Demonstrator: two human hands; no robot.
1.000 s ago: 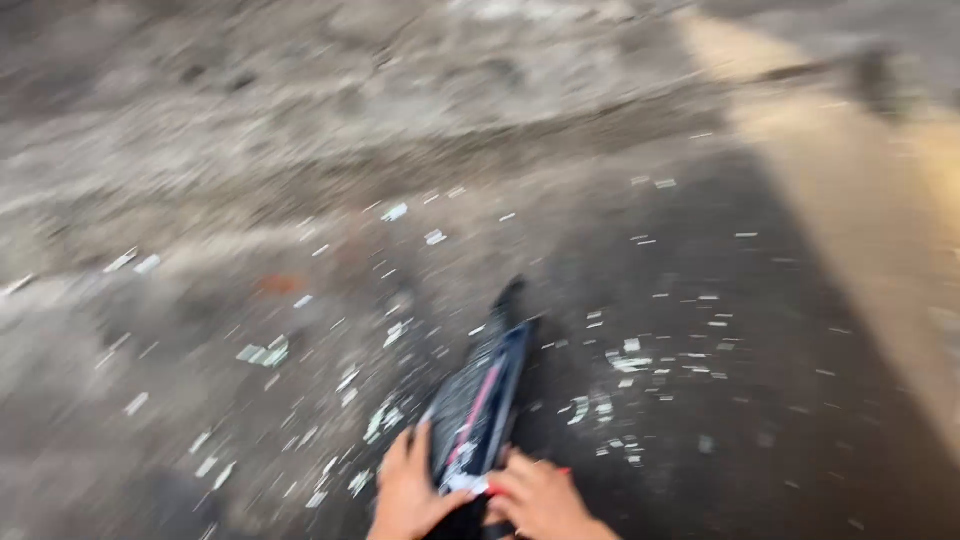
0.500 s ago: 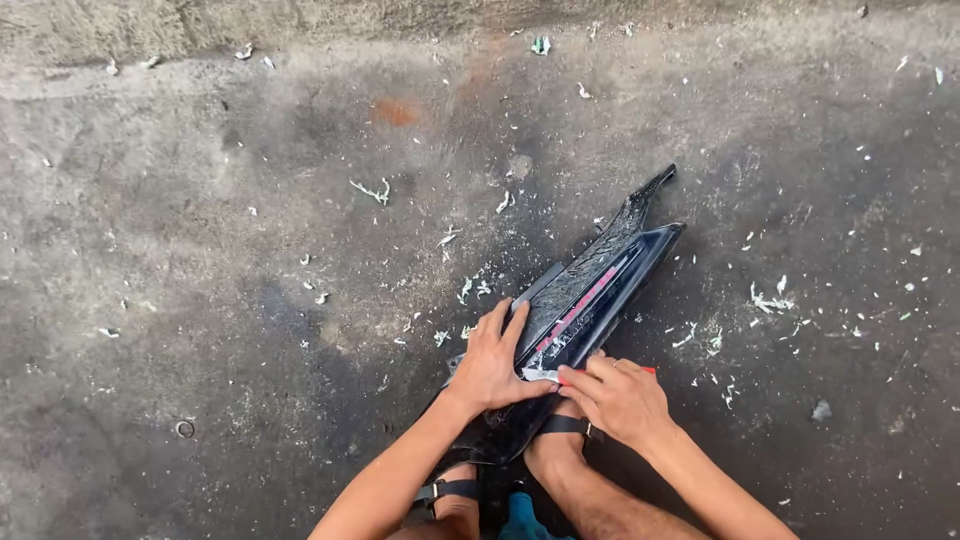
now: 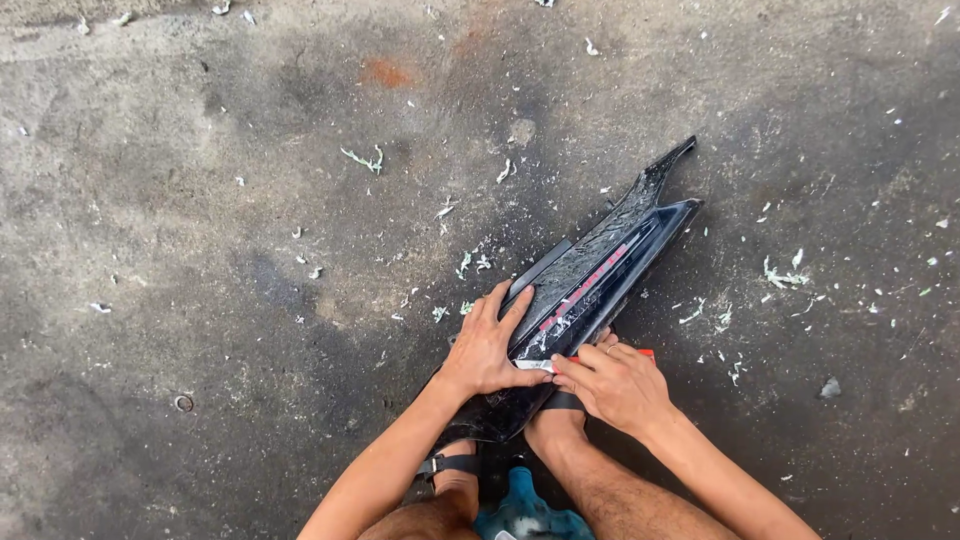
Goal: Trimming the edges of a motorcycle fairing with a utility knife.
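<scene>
Concrete floor [image 3: 200,250] littered with pale shavings [image 3: 365,158] carries the black panel [image 3: 590,285] pointing to two o'clock, where I see my left hand [image 3: 487,345] pressed flat on it and my right hand [image 3: 615,382] pinching its near edge.

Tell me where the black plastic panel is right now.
In the head view the black plastic panel lies on the concrete floor, centre-right, its near end pinned under the left hand and right hand.

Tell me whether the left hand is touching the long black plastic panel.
Touching. The head view shows the left hand pressed flat on the long black plastic panel, fingers over its edge.
</scene>
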